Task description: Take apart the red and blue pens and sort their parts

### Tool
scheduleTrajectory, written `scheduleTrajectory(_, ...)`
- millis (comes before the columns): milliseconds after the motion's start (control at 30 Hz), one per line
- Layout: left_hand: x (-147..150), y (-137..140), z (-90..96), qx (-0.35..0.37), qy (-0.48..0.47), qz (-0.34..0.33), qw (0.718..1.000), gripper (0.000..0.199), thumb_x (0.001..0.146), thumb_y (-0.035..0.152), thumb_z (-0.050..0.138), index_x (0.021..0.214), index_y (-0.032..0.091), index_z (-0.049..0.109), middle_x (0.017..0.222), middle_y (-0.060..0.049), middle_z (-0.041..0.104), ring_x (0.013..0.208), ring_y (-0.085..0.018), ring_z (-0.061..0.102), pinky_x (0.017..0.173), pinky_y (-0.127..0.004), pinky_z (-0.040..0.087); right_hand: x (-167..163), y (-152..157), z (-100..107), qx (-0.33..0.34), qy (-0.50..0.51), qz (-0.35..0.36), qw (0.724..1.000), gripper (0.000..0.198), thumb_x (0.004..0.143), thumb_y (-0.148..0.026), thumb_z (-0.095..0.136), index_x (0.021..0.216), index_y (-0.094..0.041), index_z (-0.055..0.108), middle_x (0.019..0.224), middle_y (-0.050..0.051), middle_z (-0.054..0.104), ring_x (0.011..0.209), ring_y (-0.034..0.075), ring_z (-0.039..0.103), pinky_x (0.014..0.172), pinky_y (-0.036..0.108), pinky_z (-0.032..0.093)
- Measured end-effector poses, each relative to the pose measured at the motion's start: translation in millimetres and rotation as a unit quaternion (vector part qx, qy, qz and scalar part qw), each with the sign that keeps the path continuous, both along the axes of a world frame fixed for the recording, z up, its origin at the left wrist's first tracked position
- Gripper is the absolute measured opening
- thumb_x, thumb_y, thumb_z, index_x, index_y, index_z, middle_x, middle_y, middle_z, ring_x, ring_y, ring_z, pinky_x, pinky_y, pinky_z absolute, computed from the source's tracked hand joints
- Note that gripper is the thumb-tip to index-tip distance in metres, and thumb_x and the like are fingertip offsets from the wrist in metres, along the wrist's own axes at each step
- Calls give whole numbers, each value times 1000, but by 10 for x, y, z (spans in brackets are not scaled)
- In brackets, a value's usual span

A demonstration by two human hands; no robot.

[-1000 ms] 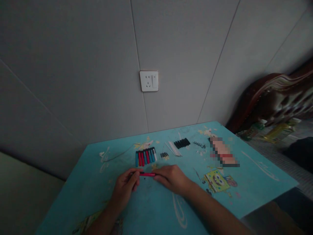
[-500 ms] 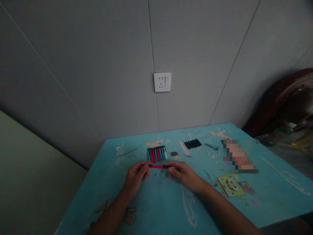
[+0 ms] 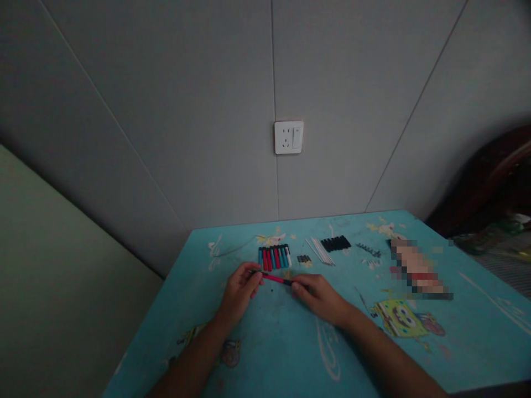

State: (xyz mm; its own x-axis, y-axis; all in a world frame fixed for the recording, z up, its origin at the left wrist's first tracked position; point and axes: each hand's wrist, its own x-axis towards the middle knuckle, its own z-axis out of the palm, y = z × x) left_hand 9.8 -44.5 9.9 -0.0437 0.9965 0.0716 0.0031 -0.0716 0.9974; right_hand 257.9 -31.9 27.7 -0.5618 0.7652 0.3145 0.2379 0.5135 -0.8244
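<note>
My left hand point(image 3: 243, 288) pinches the left end of a red pen point(image 3: 275, 278) with black ends. Closed on the pen's black right end, my right hand point(image 3: 315, 293) has its thumb and fingers pressed together. The pen slopes slightly down to the right above the table. Just behind it lies a row of red, blue and white pen barrels point(image 3: 274, 258) with black tops. To their right are small dark parts point(image 3: 304, 258), thin white refills point(image 3: 321, 251) and a row of black tubes point(image 3: 336, 243).
The blue table point(image 3: 282, 342) carries printed cartoon figures. Small dark pieces point(image 3: 368, 250) and pale pieces point(image 3: 370, 263) lie to the right, near a blurred-out flat item point(image 3: 418, 268). Behind stands a grey wall with a white socket point(image 3: 288, 137).
The pen has gone from level to tilted, its right end lower. My right hand has shifted toward its tip and covers less of it. The whole view has shifted a little.
</note>
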Motion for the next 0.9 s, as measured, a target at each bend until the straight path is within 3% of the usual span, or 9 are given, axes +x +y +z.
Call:
scheduleTrajectory(167, 43, 3, -47, -2, 4, -17, 1000, 34, 84, 44, 65, 102, 17, 56, 72, 2, 59, 52, -8, 47, 45, -17, 33, -26, 17, 7, 39, -18, 13, 999, 25, 97, -32, 50, 111, -23, 69, 92, 6, 65, 84, 19, 59, 77, 32, 47)
scheduleTrajectory(367, 88, -13, -64, 47, 45, -17, 998, 49, 92, 40, 55, 135, 24, 41, 90, -1, 62, 60, -10, 53, 52, -20, 41, 160, 216, -137, 98, -27, -151, 983, 26, 96, -32, 51, 112, -25, 70, 100, 9, 66, 96, 24, 59, 88, 40, 46)
scheduleTrajectory(533, 37, -83, -89, 148, 240, -99, 954, 34, 94, 32, 52, 126, 25, 60, 97, -7, 69, 82, -19, 64, 77, -30, 47, 831, 724, -79, 140, -79, -310, 937, 29, 96, -32, 48, 112, -20, 69, 106, 12, 67, 97, 25, 60, 91, 41, 45)
scheduleTrajectory(600, 45, -125, -90, 178, 287, -130, 932, 33, 95, 28, 51, 125, 30, 62, 107, -7, 70, 94, -22, 65, 85, -33, 45, 1196, 1018, -5, 137, -197, -364, 900, 31, 94, -29, 48, 115, -18, 69, 107, 12, 68, 100, 24, 61, 93, 38, 44)
scheduleTrajectory(667, 66, -158, -92, 197, 323, -148, 914, 35, 95, 26, 50, 128, 34, 60, 108, -6, 71, 95, -24, 67, 84, -34, 44, 1536, 1301, 70, 104, -340, -380, 854, 33, 94, -25, 46, 116, -18, 70, 111, 13, 68, 103, 23, 61, 93, 33, 42)
scheduleTrajectory(700, 75, -168, -96, 204, 340, -152, 905, 36, 95, 25, 50, 129, 36, 59, 107, -5, 72, 93, -24, 67, 83, -34, 43, 1681, 1424, 101, 93, -364, -384, 844, 32, 93, -24, 48, 114, -17, 72, 110, 14, 69, 102, 23, 62, 92, 32, 43)
scheduleTrajectory(900, 63, -143, -133, 228, 414, -162, 866, 30, 96, 25, 48, 120, 33, 64, 98, -5, 72, 86, -22, 68, 77, -34, 41, 2121, 1847, 141, 76, -426, -389, 813, 26, 87, -20, 54, 100, -18, 77, 103, 13, 73, 96, 22, 65, 85, 29, 44)
